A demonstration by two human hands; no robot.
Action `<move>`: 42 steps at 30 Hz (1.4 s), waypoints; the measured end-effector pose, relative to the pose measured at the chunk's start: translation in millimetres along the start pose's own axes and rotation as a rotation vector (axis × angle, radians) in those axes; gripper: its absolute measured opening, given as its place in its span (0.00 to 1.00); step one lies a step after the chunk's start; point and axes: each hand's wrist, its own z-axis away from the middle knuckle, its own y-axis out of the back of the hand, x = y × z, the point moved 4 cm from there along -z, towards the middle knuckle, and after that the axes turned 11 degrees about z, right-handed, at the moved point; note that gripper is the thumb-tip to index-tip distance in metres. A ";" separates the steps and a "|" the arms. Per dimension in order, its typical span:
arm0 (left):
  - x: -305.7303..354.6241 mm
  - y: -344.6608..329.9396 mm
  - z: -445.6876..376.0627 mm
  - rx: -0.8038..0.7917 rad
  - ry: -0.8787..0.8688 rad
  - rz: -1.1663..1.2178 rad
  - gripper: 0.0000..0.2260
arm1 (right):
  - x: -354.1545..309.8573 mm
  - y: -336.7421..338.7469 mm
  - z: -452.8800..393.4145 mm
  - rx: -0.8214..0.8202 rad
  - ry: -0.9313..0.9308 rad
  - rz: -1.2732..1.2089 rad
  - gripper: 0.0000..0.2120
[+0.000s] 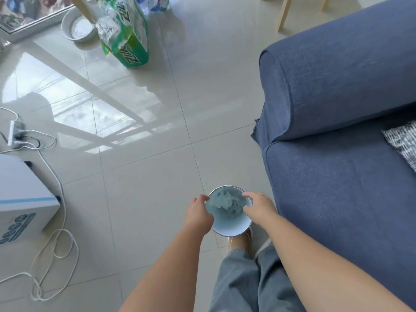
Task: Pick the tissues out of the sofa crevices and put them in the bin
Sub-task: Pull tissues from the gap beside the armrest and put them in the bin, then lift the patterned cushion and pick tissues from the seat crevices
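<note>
A small round pale-blue bin point(229, 227) stands on the tiled floor just left of the blue sofa point(337, 176). Crumpled tissues point(226, 202) lie inside it. My left hand point(199, 213) grips the bin's left rim and my right hand point(257, 207) grips its right rim. The sofa's armrest point(333, 86) and seat cushion fill the right side; no tissue shows in the crevice between them.
A patterned cushion point(403, 140) lies on the sofa seat. A white box point(22, 199), a power strip point(14, 134) and loose cables point(56, 251) are at the left. A green bag of bottles point(128, 34) and a white bowl point(76, 28) stand farther away.
</note>
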 end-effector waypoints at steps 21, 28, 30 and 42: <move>298.8 -160.5 40.3 -0.226 -0.550 -0.362 0.21 | 282.2 177.6 93.1 0.643 -0.553 -0.833 0.14; 392.6 -224.8 54.8 -0.262 -0.671 -0.356 0.22 | 377.2 214.5 119.3 0.941 -0.799 -1.238 0.29; 416.0 -239.2 55.3 -0.259 -0.702 -0.344 0.22 | 399.9 226.0 122.9 0.985 -0.814 -1.264 0.33; 526.2 -318.9 14.8 -0.316 -0.534 -0.187 0.51 | 449.2 291.8 96.7 0.856 -0.543 -1.508 0.34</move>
